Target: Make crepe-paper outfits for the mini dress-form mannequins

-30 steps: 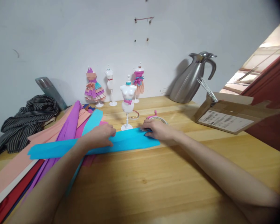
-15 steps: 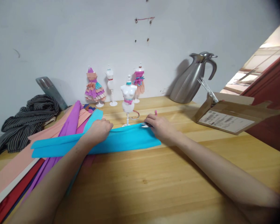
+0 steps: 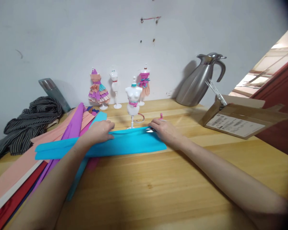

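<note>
Just in front of the foremost mannequin [image 3: 133, 94] lies the blue strip [image 3: 132, 143], seemingly uncut so far. Left of the mannequin, the left hand [image 3: 97, 132] is at the strip, its grip impossible to tell; to the right, the right hand [image 3: 166, 131] grips scissors [image 3: 150, 130]. The mannequin wears only narrow bands; behind it, a ruffled dress [image 3: 98, 91] and a pink-topped outfit [image 3: 144, 83] look finished.

The left hand [image 3: 99, 131], right hand [image 3: 166, 131] and tapering forearms [image 3: 212, 164] are bare.
</note>
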Demonstrator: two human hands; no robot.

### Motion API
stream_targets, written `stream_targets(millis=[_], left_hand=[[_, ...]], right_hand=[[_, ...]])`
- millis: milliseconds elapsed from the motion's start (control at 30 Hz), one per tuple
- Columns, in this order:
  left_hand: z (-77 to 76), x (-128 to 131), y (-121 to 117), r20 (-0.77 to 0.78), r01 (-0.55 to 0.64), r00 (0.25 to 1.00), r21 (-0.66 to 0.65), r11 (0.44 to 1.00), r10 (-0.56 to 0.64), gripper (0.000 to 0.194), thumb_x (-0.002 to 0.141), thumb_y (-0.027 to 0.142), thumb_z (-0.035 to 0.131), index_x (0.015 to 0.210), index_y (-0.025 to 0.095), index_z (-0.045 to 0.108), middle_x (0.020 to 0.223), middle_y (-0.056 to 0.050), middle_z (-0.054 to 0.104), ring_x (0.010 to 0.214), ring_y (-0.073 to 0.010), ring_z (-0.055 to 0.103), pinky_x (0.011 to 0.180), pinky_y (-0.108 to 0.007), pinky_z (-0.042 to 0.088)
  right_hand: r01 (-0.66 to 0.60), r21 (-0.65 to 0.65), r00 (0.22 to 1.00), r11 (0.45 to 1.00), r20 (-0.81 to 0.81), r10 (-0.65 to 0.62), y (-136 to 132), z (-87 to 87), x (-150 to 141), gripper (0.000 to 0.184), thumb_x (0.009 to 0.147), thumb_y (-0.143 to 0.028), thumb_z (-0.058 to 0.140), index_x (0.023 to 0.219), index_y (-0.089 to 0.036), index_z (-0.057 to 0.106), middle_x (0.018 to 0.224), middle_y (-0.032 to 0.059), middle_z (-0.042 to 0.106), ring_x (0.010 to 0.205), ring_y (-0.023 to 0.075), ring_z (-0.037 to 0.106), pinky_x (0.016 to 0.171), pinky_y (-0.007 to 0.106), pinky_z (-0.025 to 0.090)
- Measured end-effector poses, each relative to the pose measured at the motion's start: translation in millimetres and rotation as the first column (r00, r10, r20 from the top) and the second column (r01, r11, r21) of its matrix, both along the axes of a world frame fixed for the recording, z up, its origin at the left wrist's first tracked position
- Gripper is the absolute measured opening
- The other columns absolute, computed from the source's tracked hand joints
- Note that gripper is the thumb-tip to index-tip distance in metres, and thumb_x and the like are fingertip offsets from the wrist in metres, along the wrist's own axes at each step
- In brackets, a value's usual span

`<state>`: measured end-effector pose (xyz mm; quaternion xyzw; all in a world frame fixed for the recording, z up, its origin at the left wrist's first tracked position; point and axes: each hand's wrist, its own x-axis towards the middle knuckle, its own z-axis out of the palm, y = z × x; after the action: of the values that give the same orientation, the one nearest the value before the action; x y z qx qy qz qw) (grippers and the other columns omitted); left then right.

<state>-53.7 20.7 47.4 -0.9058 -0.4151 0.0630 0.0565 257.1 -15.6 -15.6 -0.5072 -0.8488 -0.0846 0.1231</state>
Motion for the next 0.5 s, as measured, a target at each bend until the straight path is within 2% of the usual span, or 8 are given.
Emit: stream_targets(millis=[67,133,200,267,333,400,500], left_hand=[[2.0,-2,0,0.044,0.008,0.999,-0.086,0.996,-0.004,0.023,0.077,0.039,0.059,0.089,0.019,0.056,0.092,-0.005,0.064,0.081,-0.0216,0.059,0.062,-0.029,0.039],[1.0,-2,2,0.060,0.032,0.998,-0.106,0.994,-0.025,0.017,0.080,0.035,0.054,0.085,0.020,0.055,0.086,-0.004,0.063,0.076,-0.0200,0.058,0.062,-0.029,0.038],[-2.1,-2,4,0.049,0.070,0.997,-0.057,0.996,-0.067,0.014,0.085,0.028,0.045,0.081,0.019,0.055,0.085,-0.005,0.063,0.076,-0.0199,0.058,0.065,-0.030,0.039],[-5.3,-2,5,0.019,0.114,0.993,0.001,0.994,-0.114,0.019,0.086,0.020,0.038,0.080,0.018,0.056,0.088,-0.007,0.063,0.080,-0.0206,0.058,0.069,-0.030,0.040],[-7.3,-2,5,-0.002,0.138,0.990,-0.006,0.990,-0.138,0.018,0.085,0.018,0.040,0.082,0.017,0.057,0.090,-0.008,0.063,0.082,-0.0209,0.059,0.070,-0.030,0.041],[-7.9,-1,4,-0.002,0.124,0.992,-0.076,0.989,-0.124,0.014,0.083,0.024,0.046,0.084,0.017,0.059,0.092,-0.007,0.064,0.082,-0.0207,0.059,0.068,-0.029,0.041],[-9.1,1,2,0.014,0.077,0.997,-0.169,0.983,-0.076,0.025,0.087,0.037,0.047,0.085,0.017,0.061,0.092,-0.007,0.065,0.080,-0.0200,0.060,0.065,-0.028,0.041]], right_hand=[[-0.003,0.021,0.999,1.000,0.042,0.002,1,-0.8,0,0.024,0.092,-0.016,0.041,0.100,-0.017,0.063,0.093,0.0106,0.062,0.079,0.0182,0.055,0.067,0.027,0.033],[-0.012,0.025,0.997,1.000,0.078,0.010,1,-1.5,0,0.024,0.092,-0.014,0.041,0.100,-0.016,0.064,0.093,0.0108,0.062,0.076,0.0178,0.055,0.065,0.028,0.031],[-0.015,0.029,0.994,0.999,0.112,0.011,1,-2.3,0,0.026,0.092,-0.013,0.040,0.100,-0.016,0.064,0.094,0.0112,0.062,0.073,0.0173,0.054,0.063,0.028,0.029],[-0.015,0.037,0.990,0.999,0.139,0.010,2,-2.7,0,0.027,0.093,-0.013,0.039,0.101,-0.015,0.065,0.095,0.0116,0.063,0.071,0.0166,0.054,0.061,0.028,0.027],[-0.038,0.022,0.987,0.999,0.155,0.035,2,-2.2,0,0.028,0.093,-0.014,0.039,0.098,-0.015,0.066,0.097,0.0118,0.063,0.068,0.0155,0.053,0.060,0.028,0.027],[-0.089,-0.037,0.981,0.995,0.172,0.094,2,0.1,0,0.027,0.091,-0.014,0.041,0.095,-0.016,0.068,0.098,0.0116,0.064,0.066,0.0147,0.053,0.059,0.028,0.027],[-0.145,-0.148,0.974,0.978,0.152,0.168,1,5.4,0,0.022,0.085,-0.015,0.048,0.089,-0.016,0.070,0.094,0.0103,0.066,0.069,0.0163,0.056,0.060,0.028,0.031]])
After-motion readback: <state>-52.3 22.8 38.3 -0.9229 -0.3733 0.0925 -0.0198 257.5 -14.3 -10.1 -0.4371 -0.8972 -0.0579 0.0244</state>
